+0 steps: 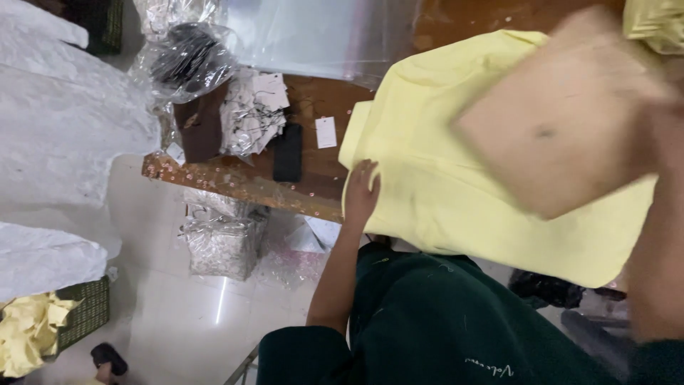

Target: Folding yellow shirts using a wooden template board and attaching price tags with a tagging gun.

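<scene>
Your left hand (361,194) lies flat, fingers together, on the yellow garment (434,185) spread on the table (313,182) at twelve o'clock. Your right hand (659,235), blurred, grip unclear, carries stiff cardboard (563,117). The fabric looks soft and light; grasp its edges.

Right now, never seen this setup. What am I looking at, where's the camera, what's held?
One camera, worn on a person's head, looks down at their own bare hands; no machine. The left hand rests flat on a pale yellow shirt spread on a brown table. The right hand is blurred and close to the lens, fingers gripping a tan cardboard sheet above the shirt. Also on the table: a black phone, paper tags and clear plastic bags.
</scene>
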